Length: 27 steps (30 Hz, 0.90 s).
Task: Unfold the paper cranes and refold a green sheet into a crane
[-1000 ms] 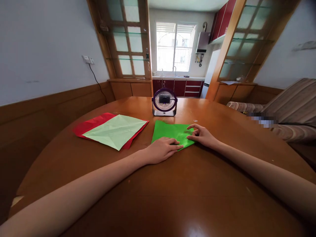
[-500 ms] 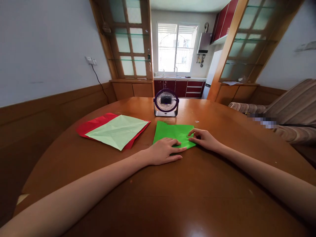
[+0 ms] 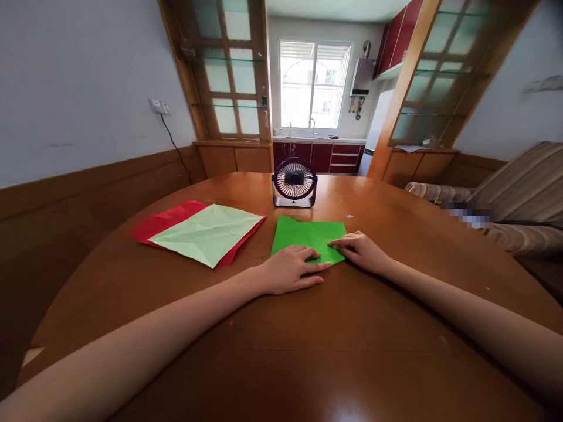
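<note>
A bright green sheet of paper (image 3: 303,231) lies on the wooden table in front of me, its near edge partly under my hands. My left hand (image 3: 290,271) rests flat with fingers apart across the lower edge of the sheet, some of them on the paper and the thumb on the tabletop. At the sheet's right side, my right hand (image 3: 360,251) touches the paper with its index finger stretched out to the left. The right thumb lies below that finger, slightly apart, and the remaining fingers are curled and partly hidden.
Left of the green sheet, a pale green sheet (image 3: 211,231) lies over red paper (image 3: 165,221). A small purple desk fan (image 3: 294,179) stands behind the green sheet on the round-edged table (image 3: 281,351). A striped sofa (image 3: 523,187) is at the right.
My right index finger has moved left over the green paper and straightened from its bent pose. My left hand stays in place; the view has shifted slightly.
</note>
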Each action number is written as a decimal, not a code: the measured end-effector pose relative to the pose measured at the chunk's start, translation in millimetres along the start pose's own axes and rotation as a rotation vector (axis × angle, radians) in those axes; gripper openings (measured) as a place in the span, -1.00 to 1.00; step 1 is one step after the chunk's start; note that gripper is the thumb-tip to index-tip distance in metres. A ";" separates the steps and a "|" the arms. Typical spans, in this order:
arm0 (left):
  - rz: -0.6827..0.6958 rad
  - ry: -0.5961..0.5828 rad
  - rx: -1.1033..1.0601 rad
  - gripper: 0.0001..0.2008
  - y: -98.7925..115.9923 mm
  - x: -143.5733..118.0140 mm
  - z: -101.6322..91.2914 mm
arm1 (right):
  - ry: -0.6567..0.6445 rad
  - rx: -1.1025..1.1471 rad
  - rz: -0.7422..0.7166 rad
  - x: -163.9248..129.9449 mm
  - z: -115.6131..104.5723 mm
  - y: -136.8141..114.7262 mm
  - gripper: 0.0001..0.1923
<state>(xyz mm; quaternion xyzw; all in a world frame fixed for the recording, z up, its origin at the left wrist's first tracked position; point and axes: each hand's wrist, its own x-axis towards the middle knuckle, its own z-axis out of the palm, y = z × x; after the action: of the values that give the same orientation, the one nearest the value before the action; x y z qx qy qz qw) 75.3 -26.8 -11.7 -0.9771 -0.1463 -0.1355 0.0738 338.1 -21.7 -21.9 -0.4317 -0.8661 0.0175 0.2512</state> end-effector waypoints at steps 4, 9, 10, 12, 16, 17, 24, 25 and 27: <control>-0.001 -0.003 0.010 -0.54 0.4 0.1 -0.4 | -0.016 -0.018 0.007 0.1 0.1 0.0 -0.71; 0.002 -0.009 0.012 -0.54 1.1 1.1 -1.8 | 0.062 -0.185 -0.057 -1.2 -0.2 -5.4 -0.72; 0.002 -0.011 0.011 -0.54 1.3 1.3 -2.2 | 0.094 -0.200 -0.089 -1.7 -0.2 -6.9 -0.72; 0.002 -0.012 0.008 -0.54 1.7 1.8 -2.6 | 0.117 -0.167 -0.174 -2.5 -0.4 -10.1 -0.71; 0.000 0.021 -0.025 -0.56 1.1 1.3 -0.4 | -0.007 0.042 -0.280 -3.2 -1.0 -14.9 -0.70; -0.003 0.032 -0.046 -0.58 0.6 0.7 0.6 | -0.024 0.078 -0.274 -3.2 -1.1 -15.4 -0.70; -0.054 0.091 -0.229 -0.68 -5.4 -13.0 0.6 | -0.039 0.101 -0.244 -3.2 -0.9 -14.6 -0.71; -0.054 0.088 -0.235 -0.69 -6.2 -16.9 -1.2 | -0.040 0.104 -0.244 -3.2 -1.1 -14.5 -0.71; -0.043 0.078 -0.229 -0.70 -7.4 -26.4 -6.1 | -0.044 0.110 -0.244 -3.1 -1.3 -14.4 -0.71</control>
<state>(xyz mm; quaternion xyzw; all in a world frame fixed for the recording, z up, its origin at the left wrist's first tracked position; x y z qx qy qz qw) 47.3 -28.0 -12.7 -0.9698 -0.1479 -0.1908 -0.0354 329.6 -33.3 -18.5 -0.3084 -0.9152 0.0437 0.2557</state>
